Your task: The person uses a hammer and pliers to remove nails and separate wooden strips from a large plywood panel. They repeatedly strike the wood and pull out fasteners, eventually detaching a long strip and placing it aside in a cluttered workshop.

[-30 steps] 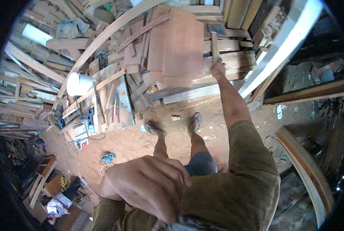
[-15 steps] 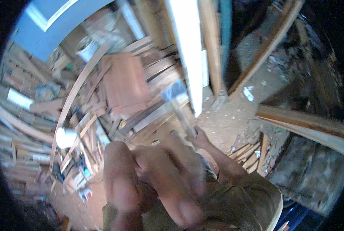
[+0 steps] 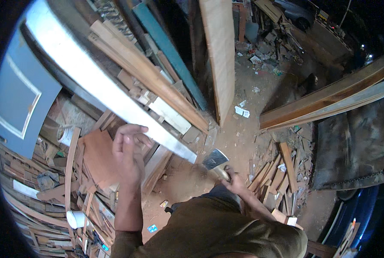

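Observation:
My right hand (image 3: 236, 179) grips the pale wooden handle of an axe (image 3: 216, 160), close below its dark metal head. The axe is held low in front of my body, its head beside the lower end of a long white board (image 3: 114, 94). My left hand (image 3: 129, 144) is raised at the left of the board, fingers loosely bent and apart, with nothing visible in it. In this view the hand overlaps the board's edge; I cannot tell whether it touches it.
Wooden planks (image 3: 153, 81) and a teal board (image 3: 175, 60) lean behind the white one. A broad upright board (image 3: 220, 56) stands ahead. Scrap wood (image 3: 271, 172) lies at right, below long beams (image 3: 329, 101). A blue door (image 3: 24, 90) and white bucket (image 3: 76, 219) are at left.
The view has turned right, and the white board now slants across the left. My left hand has come up beside it. The axe stays in my right hand, its head now lower.

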The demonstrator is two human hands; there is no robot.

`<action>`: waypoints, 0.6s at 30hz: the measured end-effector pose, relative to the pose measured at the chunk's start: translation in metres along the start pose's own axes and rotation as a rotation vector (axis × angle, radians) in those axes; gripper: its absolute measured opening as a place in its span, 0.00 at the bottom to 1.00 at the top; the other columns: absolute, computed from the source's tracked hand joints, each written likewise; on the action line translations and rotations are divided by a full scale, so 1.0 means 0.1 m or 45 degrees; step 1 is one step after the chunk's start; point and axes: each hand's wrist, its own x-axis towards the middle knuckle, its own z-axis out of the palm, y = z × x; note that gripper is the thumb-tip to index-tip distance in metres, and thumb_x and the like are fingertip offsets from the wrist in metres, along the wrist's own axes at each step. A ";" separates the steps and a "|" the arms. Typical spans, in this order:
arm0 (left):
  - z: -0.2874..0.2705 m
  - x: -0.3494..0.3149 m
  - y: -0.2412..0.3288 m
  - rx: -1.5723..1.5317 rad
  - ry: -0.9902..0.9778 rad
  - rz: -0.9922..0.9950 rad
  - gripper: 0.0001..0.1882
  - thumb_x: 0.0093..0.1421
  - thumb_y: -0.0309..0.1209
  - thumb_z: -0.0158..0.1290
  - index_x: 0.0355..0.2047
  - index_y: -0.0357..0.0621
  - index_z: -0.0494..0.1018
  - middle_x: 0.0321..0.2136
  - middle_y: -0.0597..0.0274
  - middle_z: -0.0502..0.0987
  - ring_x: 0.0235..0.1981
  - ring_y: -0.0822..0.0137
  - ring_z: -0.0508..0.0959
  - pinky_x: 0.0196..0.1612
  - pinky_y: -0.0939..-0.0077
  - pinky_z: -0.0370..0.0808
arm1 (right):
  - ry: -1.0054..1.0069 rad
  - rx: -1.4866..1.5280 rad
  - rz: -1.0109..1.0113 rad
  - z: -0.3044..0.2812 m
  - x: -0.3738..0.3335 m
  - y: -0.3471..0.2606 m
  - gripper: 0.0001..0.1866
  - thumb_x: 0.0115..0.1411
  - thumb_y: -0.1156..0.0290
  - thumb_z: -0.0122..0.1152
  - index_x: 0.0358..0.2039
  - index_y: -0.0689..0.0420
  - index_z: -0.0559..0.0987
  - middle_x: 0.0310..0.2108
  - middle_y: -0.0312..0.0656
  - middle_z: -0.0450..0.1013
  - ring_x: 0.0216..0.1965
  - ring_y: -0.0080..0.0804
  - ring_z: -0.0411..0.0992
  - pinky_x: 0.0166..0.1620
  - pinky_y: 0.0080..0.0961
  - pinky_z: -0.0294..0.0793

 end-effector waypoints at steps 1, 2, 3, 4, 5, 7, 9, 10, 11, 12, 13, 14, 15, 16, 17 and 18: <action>0.15 0.16 -0.20 0.045 0.015 -0.003 0.17 0.71 0.38 0.46 0.47 0.34 0.71 0.41 0.51 0.78 0.32 0.68 0.75 0.40 0.73 0.73 | 0.089 0.113 0.002 -0.20 0.08 0.15 0.26 0.61 0.55 0.64 0.50 0.64 0.74 0.36 0.59 0.77 0.39 0.53 0.79 0.42 0.41 0.76; 0.33 0.33 -0.40 0.090 0.031 -0.006 0.17 0.71 0.38 0.46 0.47 0.34 0.71 0.40 0.51 0.78 0.32 0.68 0.76 0.40 0.73 0.73 | 0.177 0.226 0.004 -0.42 0.17 0.31 0.26 0.61 0.56 0.64 0.50 0.64 0.74 0.35 0.58 0.77 0.37 0.52 0.79 0.41 0.41 0.76; 0.55 0.53 -0.63 0.160 0.071 -0.044 0.17 0.71 0.38 0.47 0.46 0.34 0.72 0.40 0.51 0.78 0.32 0.68 0.76 0.41 0.74 0.73 | 0.178 0.208 0.060 -0.71 0.28 0.46 0.26 0.62 0.56 0.63 0.49 0.65 0.74 0.33 0.56 0.77 0.35 0.48 0.79 0.39 0.40 0.76; 0.78 0.73 -0.81 0.177 0.123 -0.078 0.16 0.71 0.39 0.48 0.46 0.36 0.73 0.40 0.53 0.79 0.32 0.69 0.76 0.40 0.74 0.73 | 0.159 0.208 0.108 -0.98 0.37 0.54 0.25 0.62 0.56 0.63 0.48 0.65 0.73 0.31 0.54 0.78 0.32 0.45 0.79 0.37 0.39 0.76; 0.90 0.93 -1.04 0.257 0.152 -0.128 0.16 0.70 0.39 0.49 0.46 0.37 0.73 0.40 0.54 0.79 0.32 0.70 0.76 0.40 0.74 0.73 | 0.138 0.207 0.155 -1.25 0.47 0.63 0.25 0.63 0.56 0.62 0.48 0.66 0.73 0.29 0.52 0.78 0.29 0.41 0.78 0.34 0.38 0.76; 1.20 1.41 -1.37 0.309 0.161 -0.178 0.16 0.69 0.39 0.52 0.47 0.38 0.74 0.41 0.56 0.80 0.35 0.71 0.77 0.40 0.74 0.74 | 0.160 0.207 0.312 -1.60 0.71 1.15 0.24 0.65 0.54 0.59 0.48 0.64 0.73 0.23 0.44 0.76 0.22 0.31 0.76 0.29 0.33 0.74; 1.55 1.98 -1.62 0.497 0.145 -0.117 0.17 0.69 0.38 0.52 0.50 0.38 0.73 0.43 0.57 0.79 0.38 0.71 0.77 0.42 0.75 0.74 | 0.174 0.162 0.313 -2.16 0.91 1.47 0.27 0.64 0.54 0.59 0.50 0.66 0.72 0.29 0.57 0.76 0.32 0.47 0.78 0.35 0.40 0.75; 1.73 2.19 -1.70 0.595 0.151 -0.104 0.18 0.69 0.38 0.52 0.52 0.38 0.73 0.44 0.57 0.79 0.40 0.71 0.77 0.42 0.76 0.74 | 0.162 0.137 0.327 -2.40 0.98 1.50 0.28 0.64 0.53 0.58 0.51 0.67 0.72 0.32 0.64 0.77 0.36 0.55 0.79 0.38 0.43 0.75; 1.95 2.42 -1.76 0.557 0.205 -0.101 0.23 0.69 0.40 0.53 0.57 0.35 0.68 0.47 0.57 0.78 0.44 0.71 0.77 0.47 0.78 0.73 | 0.167 0.166 0.339 -2.66 1.07 1.54 0.28 0.64 0.53 0.58 0.52 0.67 0.72 0.31 0.64 0.77 0.36 0.53 0.79 0.39 0.43 0.76; 2.06 2.66 -1.82 0.600 0.211 -0.067 0.25 0.68 0.40 0.53 0.58 0.34 0.66 0.48 0.56 0.77 0.45 0.71 0.76 0.48 0.78 0.73 | 0.198 0.193 0.344 -2.90 1.21 1.48 0.28 0.64 0.53 0.58 0.52 0.66 0.72 0.32 0.63 0.77 0.36 0.54 0.79 0.39 0.43 0.76; 2.15 2.95 -1.91 0.647 0.212 -0.031 0.27 0.68 0.40 0.54 0.60 0.33 0.65 0.49 0.55 0.77 0.46 0.71 0.76 0.50 0.78 0.72 | 0.232 0.227 0.348 -3.11 1.38 1.46 0.28 0.64 0.53 0.58 0.51 0.66 0.72 0.33 0.63 0.77 0.37 0.54 0.79 0.39 0.43 0.75; 2.18 3.24 -2.00 0.696 0.217 0.005 0.29 0.68 0.40 0.55 0.61 0.32 0.63 0.50 0.55 0.76 0.47 0.70 0.76 0.52 0.78 0.71 | 0.262 0.262 0.351 -3.29 1.59 1.45 0.28 0.63 0.53 0.58 0.51 0.66 0.72 0.33 0.62 0.77 0.37 0.54 0.79 0.39 0.43 0.75; 2.10 3.52 -2.18 0.662 0.261 0.116 0.34 0.66 0.40 0.57 0.63 0.30 0.59 0.53 0.51 0.73 0.51 0.67 0.74 0.55 0.75 0.69 | 0.357 0.311 0.143 -3.41 1.82 1.46 0.24 0.67 0.53 0.58 0.48 0.64 0.73 0.23 0.38 0.74 0.22 0.24 0.72 0.27 0.27 0.72; 2.11 3.74 -2.29 0.722 0.327 0.174 0.35 0.66 0.40 0.57 0.63 0.29 0.58 0.54 0.49 0.72 0.52 0.66 0.73 0.56 0.74 0.69 | 0.322 0.396 0.130 -3.57 2.05 1.46 0.24 0.67 0.53 0.58 0.47 0.64 0.73 0.23 0.38 0.74 0.22 0.24 0.71 0.27 0.27 0.72; 2.10 3.95 -2.38 0.785 0.399 0.234 0.36 0.65 0.40 0.58 0.64 0.29 0.58 0.55 0.48 0.71 0.53 0.65 0.73 0.57 0.73 0.68 | 0.279 0.481 0.114 -3.73 2.28 1.43 0.23 0.67 0.53 0.58 0.47 0.64 0.73 0.23 0.38 0.74 0.22 0.23 0.71 0.26 0.26 0.72; 2.19 4.19 -2.47 0.823 0.453 0.306 0.37 0.65 0.40 0.58 0.64 0.29 0.57 0.56 0.46 0.70 0.54 0.64 0.72 0.58 0.72 0.67 | 0.266 0.559 0.094 -3.88 2.54 1.44 0.23 0.67 0.53 0.57 0.46 0.64 0.74 0.23 0.37 0.74 0.22 0.23 0.71 0.26 0.26 0.71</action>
